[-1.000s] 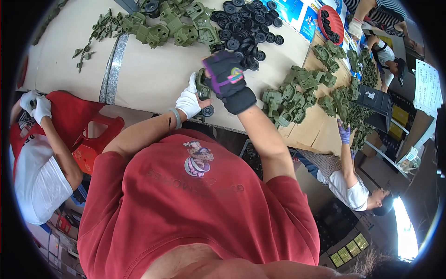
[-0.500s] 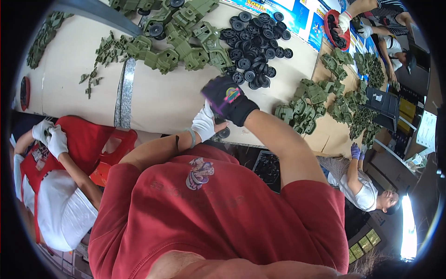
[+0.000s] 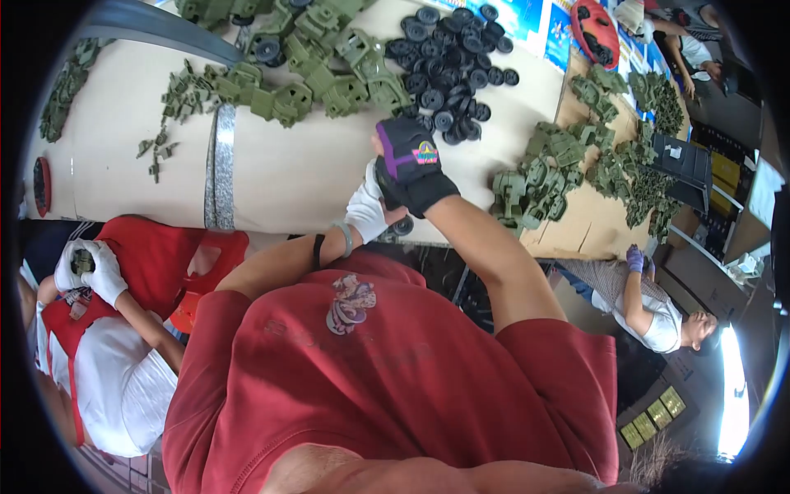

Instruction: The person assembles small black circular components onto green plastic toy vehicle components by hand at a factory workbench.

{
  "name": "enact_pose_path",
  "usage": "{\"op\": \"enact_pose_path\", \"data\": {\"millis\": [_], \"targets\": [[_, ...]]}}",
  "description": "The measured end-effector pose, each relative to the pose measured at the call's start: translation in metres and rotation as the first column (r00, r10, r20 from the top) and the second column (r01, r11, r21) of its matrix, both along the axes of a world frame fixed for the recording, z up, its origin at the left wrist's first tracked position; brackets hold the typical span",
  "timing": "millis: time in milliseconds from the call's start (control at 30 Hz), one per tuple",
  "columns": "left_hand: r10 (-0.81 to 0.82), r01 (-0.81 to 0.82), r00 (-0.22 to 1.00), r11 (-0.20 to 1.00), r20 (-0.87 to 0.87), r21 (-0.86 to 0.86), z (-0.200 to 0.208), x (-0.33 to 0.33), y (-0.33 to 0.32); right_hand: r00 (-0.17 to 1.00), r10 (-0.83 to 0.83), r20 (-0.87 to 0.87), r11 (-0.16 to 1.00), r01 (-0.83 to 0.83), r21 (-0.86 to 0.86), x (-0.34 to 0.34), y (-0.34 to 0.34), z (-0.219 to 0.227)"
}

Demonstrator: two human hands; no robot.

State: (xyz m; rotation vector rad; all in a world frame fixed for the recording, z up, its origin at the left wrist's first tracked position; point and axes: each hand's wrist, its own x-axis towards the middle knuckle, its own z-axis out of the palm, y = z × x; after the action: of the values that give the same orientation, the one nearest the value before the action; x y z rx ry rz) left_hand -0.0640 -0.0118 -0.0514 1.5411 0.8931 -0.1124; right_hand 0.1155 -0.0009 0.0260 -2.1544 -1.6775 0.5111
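My left hand point(image 3: 367, 207), in a white glove, is closed near the table's front edge, thumb toward the right. Against it from above presses my right hand point(image 3: 410, 165), in a black and purple glove, fingers curled. Whatever they grip between them is hidden. A black wheel point(image 3: 401, 226) shows just below the hands; I cannot tell whether it belongs to the held thing. Beyond my right hand lies a heap of black wheels point(image 3: 453, 70). Green plastic toy vehicle bodies point(image 3: 317, 74) are piled to its left.
More green bodies point(image 3: 535, 185) and small green parts lie at the right, by a black bin point(image 3: 681, 169). A red tray point(image 3: 594, 33) stands at the far right. A grey bar point(image 3: 156, 33) crosses the upper left. Co-workers sit at left point(image 3: 107, 370) and right point(image 3: 650, 317).
My right hand has turned slightly and shifted with its fingers still curled; both hands remain together. The left co-worker's hands now show a green part. The far co-worker's hand has left the red tray.
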Motion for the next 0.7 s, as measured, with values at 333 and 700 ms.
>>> {"op": "enact_pose_path", "data": {"millis": [333,700], "targets": [[0.323,-0.246,0.848,0.942,0.420,-0.229,0.133,0.049,0.177,0.694,-0.579,-0.427,0.630,0.714,0.306,0.011,-0.095,0.040],[0.618,-0.755,0.579,0.653,0.532,0.063,-0.029,0.091,0.626,0.665,-0.741,0.088,0.671,0.732,0.122,0.039,-0.246,0.056]]}}
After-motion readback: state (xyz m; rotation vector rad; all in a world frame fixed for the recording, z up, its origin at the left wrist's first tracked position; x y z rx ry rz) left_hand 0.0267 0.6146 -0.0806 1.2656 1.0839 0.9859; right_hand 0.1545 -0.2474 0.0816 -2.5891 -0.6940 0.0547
